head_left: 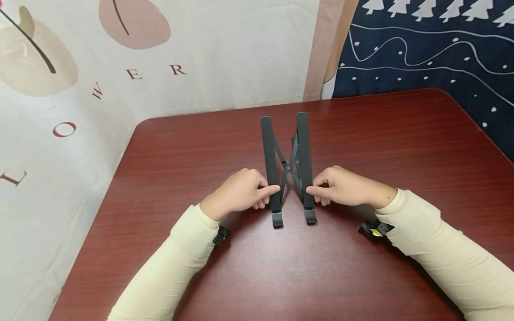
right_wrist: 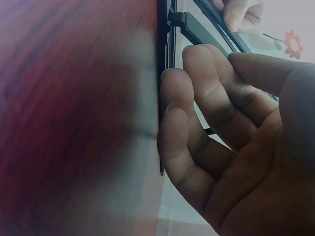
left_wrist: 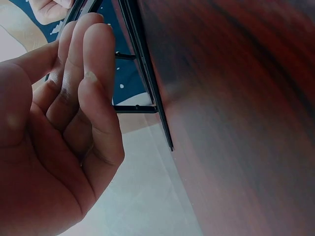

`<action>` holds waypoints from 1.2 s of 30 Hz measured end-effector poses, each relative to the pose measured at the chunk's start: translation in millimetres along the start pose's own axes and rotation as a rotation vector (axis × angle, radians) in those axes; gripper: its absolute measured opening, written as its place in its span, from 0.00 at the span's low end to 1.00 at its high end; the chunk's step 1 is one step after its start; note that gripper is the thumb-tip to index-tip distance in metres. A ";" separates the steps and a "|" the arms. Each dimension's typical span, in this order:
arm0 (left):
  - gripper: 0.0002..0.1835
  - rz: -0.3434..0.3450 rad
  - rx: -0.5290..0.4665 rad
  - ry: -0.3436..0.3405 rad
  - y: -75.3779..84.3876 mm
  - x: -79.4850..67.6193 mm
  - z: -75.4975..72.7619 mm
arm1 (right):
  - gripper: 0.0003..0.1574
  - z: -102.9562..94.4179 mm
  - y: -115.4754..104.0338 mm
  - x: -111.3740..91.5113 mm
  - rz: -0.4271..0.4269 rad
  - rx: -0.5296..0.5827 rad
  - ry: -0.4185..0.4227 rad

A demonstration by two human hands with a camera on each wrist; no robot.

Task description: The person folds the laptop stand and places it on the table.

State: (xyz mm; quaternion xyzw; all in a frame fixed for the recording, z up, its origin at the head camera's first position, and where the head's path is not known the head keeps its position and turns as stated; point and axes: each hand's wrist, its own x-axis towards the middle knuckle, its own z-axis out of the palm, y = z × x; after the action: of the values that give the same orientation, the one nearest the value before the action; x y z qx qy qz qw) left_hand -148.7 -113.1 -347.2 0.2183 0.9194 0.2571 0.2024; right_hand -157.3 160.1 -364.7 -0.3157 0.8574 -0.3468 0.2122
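Observation:
A black folding laptop stand [head_left: 304,156] stands on the table, its two long bars joined by crossed struts and ending in small upturned hooks at the near end. My left hand [head_left: 245,189] pinches the left bar near its lower end, thumb on top. On the other side my right hand [head_left: 341,186] pinches the right bar at about the same height. In the left wrist view the curled fingers of the left hand [left_wrist: 74,113] partly cover the stand [left_wrist: 142,64]. The right wrist view shows the right hand [right_wrist: 221,128] beside the frame, hiding part of it.
The dark red wooden table [head_left: 180,151] has rounded far corners. Behind it hang a pale cloth [head_left: 241,53] with letters and a navy cloth [head_left: 401,80] with white trees. Each sleeve carries a small black wrist device [head_left: 371,229].

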 end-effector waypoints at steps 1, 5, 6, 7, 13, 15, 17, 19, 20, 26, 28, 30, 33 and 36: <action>0.25 0.000 -0.004 0.000 -0.2 0.0 0.1 | 0.21 0.2 0.1 0.2 0.000 0.002 0.000; 0.23 0.006 -0.007 0.001 -1.3 -0.1 0.2 | 0.22 1.2 -0.2 0.8 0.004 0.009 -0.002; 0.23 0.009 -0.005 0.001 -1.6 -0.2 0.2 | 0.22 1.4 -0.3 0.8 0.004 0.011 -0.003; 0.22 0.012 -0.002 0.003 -1.9 -0.3 0.2 | 0.22 1.6 -0.3 0.8 0.004 0.012 -0.003; 0.21 0.027 -0.006 0.012 -3.1 0.1 1.1 | 0.22 1.8 -0.2 0.7 -0.008 0.014 -0.001; 0.21 0.028 -0.012 0.012 -3.5 0.5 1.5 | 0.21 1.7 0.0 0.8 -0.012 0.012 0.001; 0.21 0.027 -0.013 0.010 -3.7 0.8 1.7 | 0.21 1.8 0.3 0.8 -0.013 0.009 -0.002; 0.21 0.026 -0.015 0.008 -3.6 1.0 1.6 | 0.21 1.8 0.5 0.9 -0.012 0.007 -0.002; 0.21 0.024 -0.015 0.007 -3.3 1.1 1.4 | 0.21 1.9 0.5 0.9 -0.011 0.007 -0.004; 0.21 0.021 -0.030 -0.006 -1.1 1.1 0.0 | 0.20 1.6 0.4 1.3 -0.010 0.009 -0.004; 0.20 0.020 -0.036 -0.012 -0.6 1.4 -0.3 | 0.20 1.6 -0.1 1.3 -0.011 0.011 -0.006; 0.20 0.022 -0.042 -0.013 -0.3 1.7 -0.4 | 0.20 1.6 -0.8 1.5 -0.010 0.011 -0.008; 0.20 0.028 -0.044 -0.010 -0.8 2.3 0.0 | 0.19 1.9 -1.6 2.1 -0.008 0.009 -0.010; 0.20 0.034 -0.042 -0.004 -1.7 2.7 0.7 | 0.19 2.5 -2.6 2.6 -0.007 0.013 -0.015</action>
State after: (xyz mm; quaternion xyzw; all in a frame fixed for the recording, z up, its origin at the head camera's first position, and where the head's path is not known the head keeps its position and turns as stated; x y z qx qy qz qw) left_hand -151.1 -112.8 -349.4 0.2301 0.9095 0.2794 0.2046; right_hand -156.7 155.7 -364.8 -0.3199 0.8524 -0.3505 0.2196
